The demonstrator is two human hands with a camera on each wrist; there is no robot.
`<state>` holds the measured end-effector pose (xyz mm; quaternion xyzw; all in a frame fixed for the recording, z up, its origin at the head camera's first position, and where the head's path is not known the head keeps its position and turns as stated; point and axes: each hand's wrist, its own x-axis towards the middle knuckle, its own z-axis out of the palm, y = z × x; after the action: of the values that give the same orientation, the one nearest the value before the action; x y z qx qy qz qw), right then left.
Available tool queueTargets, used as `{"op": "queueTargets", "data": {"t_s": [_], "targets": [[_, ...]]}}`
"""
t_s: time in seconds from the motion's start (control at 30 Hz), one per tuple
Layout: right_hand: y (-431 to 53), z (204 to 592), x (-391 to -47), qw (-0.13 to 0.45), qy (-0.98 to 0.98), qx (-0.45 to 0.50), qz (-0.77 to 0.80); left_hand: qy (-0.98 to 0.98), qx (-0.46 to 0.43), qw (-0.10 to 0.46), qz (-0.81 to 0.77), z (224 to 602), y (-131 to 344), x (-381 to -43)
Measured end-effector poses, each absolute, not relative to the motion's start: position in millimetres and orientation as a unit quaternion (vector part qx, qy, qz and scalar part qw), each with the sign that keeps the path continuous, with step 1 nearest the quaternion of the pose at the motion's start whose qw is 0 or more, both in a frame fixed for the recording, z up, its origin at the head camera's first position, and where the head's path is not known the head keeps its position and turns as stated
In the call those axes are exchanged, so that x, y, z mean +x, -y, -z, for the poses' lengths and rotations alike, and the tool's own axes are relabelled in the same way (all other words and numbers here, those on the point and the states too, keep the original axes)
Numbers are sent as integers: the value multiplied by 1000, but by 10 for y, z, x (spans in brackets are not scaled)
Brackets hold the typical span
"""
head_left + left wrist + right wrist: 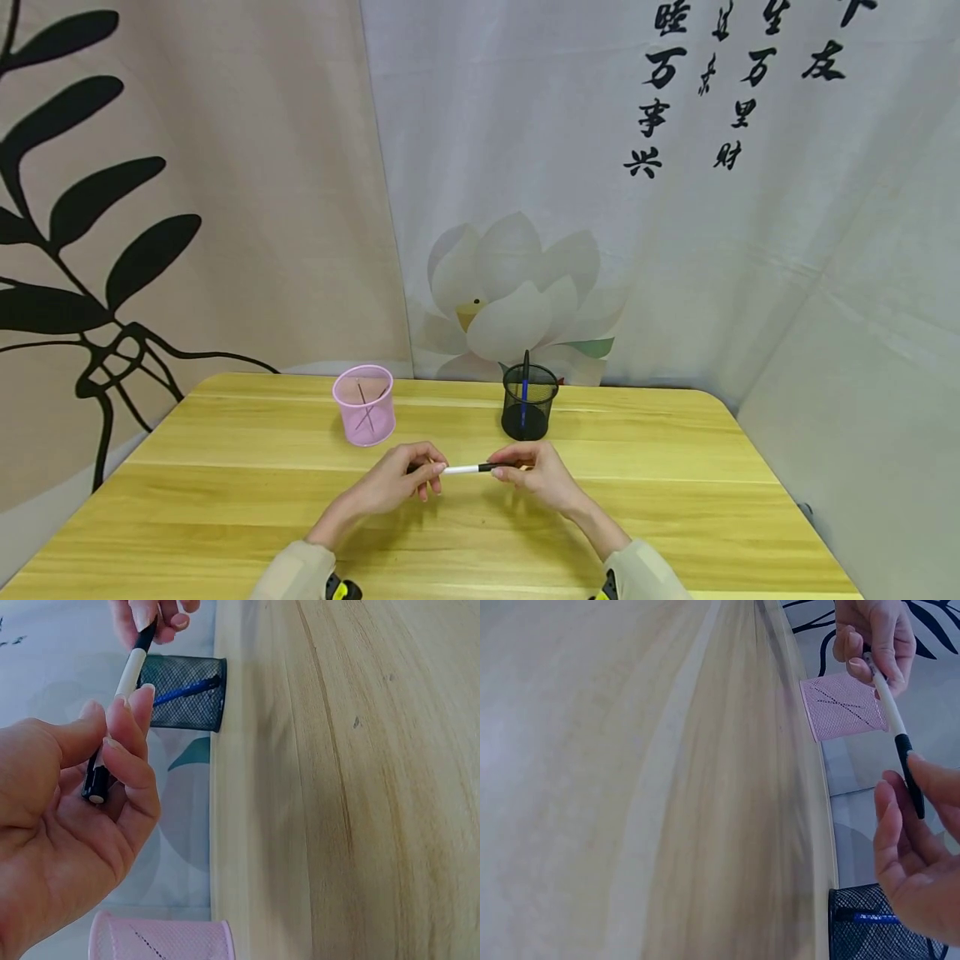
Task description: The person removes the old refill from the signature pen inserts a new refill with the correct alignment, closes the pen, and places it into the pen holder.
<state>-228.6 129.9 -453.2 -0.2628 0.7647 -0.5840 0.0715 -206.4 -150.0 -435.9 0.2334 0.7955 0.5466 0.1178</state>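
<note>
A pen (pixel 460 469) with a white barrel and black ends is held level above the table between both hands. My left hand (pixel 393 479) pinches one end between thumb and fingers; a black clip and end piece (pixel 95 784) show below its fingers in the left wrist view. The opposite black end is pinched by my right hand (pixel 543 477), its tapered tip (pixel 919 808) pointing past the thumb in the right wrist view. Behind the left hand stands a pink mesh pen cup (pixel 365 417). Behind the right hand is a black mesh pen cup (pixel 527 421) with a blue pen (pixel 525 392) upright in it.
Both cups stand near the far edge of the wooden table (pixel 225 467). A curtain (pixel 300 167) printed with black leaves, a pale flower and dark characters hangs behind the table. Beige sleeves (pixel 296 571) cover the forearms.
</note>
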Motion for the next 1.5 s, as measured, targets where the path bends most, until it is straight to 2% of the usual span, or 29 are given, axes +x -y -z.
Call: {"op": "queueTargets", "data": {"t_s": [0.3, 0.43, 1.07, 1.5], "targets": [[-1282, 4523, -2278, 118, -756, -224, 604, -794, 236, 115, -548, 4349, 1493, -2056], [-1288, 4559, -2277, 126, -754, -235, 601, -793, 237, 115, -549, 4348, 1491, -2054], [-1307, 4546, -2274, 73, -769, -254, 581, -793, 231, 121, -550, 4378, 1494, -2058], [-1272, 4585, -2282, 140, -757, -213, 601, -793, 231, 117, -552, 4396, 1487, -2059]]}}
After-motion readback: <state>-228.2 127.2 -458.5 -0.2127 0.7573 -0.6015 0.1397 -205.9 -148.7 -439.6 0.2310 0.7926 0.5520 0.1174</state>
